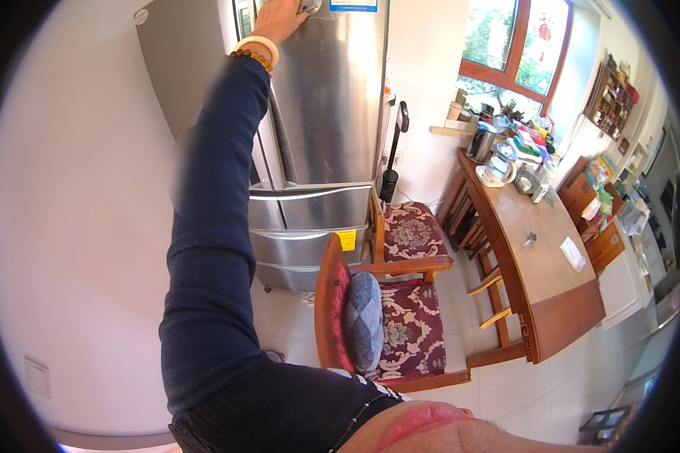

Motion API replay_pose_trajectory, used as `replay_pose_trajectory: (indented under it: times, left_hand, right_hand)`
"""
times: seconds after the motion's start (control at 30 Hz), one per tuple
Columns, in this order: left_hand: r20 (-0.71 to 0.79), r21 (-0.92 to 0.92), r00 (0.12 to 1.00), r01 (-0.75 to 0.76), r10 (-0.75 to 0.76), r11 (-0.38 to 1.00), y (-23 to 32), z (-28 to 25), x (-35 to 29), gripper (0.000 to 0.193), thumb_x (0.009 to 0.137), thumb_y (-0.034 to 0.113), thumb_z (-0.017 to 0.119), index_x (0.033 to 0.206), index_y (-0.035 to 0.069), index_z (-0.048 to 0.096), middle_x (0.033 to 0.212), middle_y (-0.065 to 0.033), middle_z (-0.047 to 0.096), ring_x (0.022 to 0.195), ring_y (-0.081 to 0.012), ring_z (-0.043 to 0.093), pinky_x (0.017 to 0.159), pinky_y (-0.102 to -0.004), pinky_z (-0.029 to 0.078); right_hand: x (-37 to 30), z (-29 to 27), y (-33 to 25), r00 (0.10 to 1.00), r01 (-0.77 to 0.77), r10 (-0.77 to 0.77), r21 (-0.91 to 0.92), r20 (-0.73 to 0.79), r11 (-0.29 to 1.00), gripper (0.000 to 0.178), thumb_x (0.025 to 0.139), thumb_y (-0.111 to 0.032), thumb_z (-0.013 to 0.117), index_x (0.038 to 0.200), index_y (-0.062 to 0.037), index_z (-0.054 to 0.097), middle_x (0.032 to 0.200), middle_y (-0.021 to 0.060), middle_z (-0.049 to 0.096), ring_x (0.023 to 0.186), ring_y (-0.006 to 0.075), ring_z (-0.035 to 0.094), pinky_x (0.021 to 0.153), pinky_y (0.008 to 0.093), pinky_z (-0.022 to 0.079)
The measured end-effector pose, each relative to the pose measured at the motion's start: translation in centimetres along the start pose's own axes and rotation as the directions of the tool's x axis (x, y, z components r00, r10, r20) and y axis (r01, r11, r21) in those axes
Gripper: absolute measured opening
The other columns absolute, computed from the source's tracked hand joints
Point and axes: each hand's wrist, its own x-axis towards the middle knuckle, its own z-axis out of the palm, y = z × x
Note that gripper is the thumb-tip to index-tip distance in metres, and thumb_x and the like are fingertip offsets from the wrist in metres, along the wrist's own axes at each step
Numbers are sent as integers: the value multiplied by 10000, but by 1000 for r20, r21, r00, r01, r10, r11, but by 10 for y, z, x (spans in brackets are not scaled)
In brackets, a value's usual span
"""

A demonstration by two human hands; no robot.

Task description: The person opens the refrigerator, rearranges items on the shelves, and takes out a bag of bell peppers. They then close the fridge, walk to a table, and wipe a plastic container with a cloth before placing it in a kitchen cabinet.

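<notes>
My left arm, in a dark blue sleeve, reaches up to the stainless steel refrigerator (329, 113). A pale bangle (266, 47) and a brown bead bracelet (257, 59) circle its wrist. My left hand (279, 21) is at the upper part of the refrigerator front, its fingers closed beside a small silvery thing (310, 6). The picture's upper edge cuts this off, and I cannot make out what it is. A blue-and-white label (353, 5) is stuck on the door to the right of the hand. Below the doors, a yellow label (346, 240) marks a drawer. My right hand is out of view.
Two wooden armchairs with patterned red seats (412, 321) stand before the refrigerator, one with a grey-blue cushion (365, 321). A black stick-shaped appliance (391, 177) leans behind. To the right, a wooden table (548, 260) carries a kettle (481, 142) and clutter beneath a window (517, 45).
</notes>
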Motion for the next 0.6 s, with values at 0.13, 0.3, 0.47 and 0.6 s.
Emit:
replay_pose_trajectory:
  times: [0.13,0.3,0.47,0.6]
  left_hand:
    - [-51,33,998,-21,23,999,2,-1,-2,562,798,116,680,1325,33,503,1303,-224,539,1137,-421,563,985,-445,473]
    - [-14,-52,1000,-10,9,999,5,-3,-3,547,797,109,684,1312,40,512,1292,-230,544,1135,-416,565,980,-439,476]
    - [-81,-11,995,-55,54,998,6,-1,-3,543,791,122,699,1298,51,520,1297,-230,544,1123,-417,572,970,-439,483]
    - [-61,18,998,-26,27,1000,5,0,-4,552,791,138,706,1304,59,516,1308,-228,540,1124,-417,575,974,-439,483]
  right_hand:
    - [3,-6,-5,998,-40,43,-48,50,998,381,934,-292,585,1138,24,646,949,189,713,812,258,706,775,389,540]
    - [9,7,16,1000,2,-2,-11,-5,1000,388,936,-291,592,1145,32,642,959,195,712,788,259,710,754,388,547]
    - [5,24,30,809,322,-544,-605,-224,728,394,938,-295,597,1144,38,639,965,196,711,783,259,710,748,386,550]
    - [-2,9,5,1000,1,-1,28,-12,1000,398,936,-294,600,1142,44,637,966,195,711,786,259,711,748,381,550]
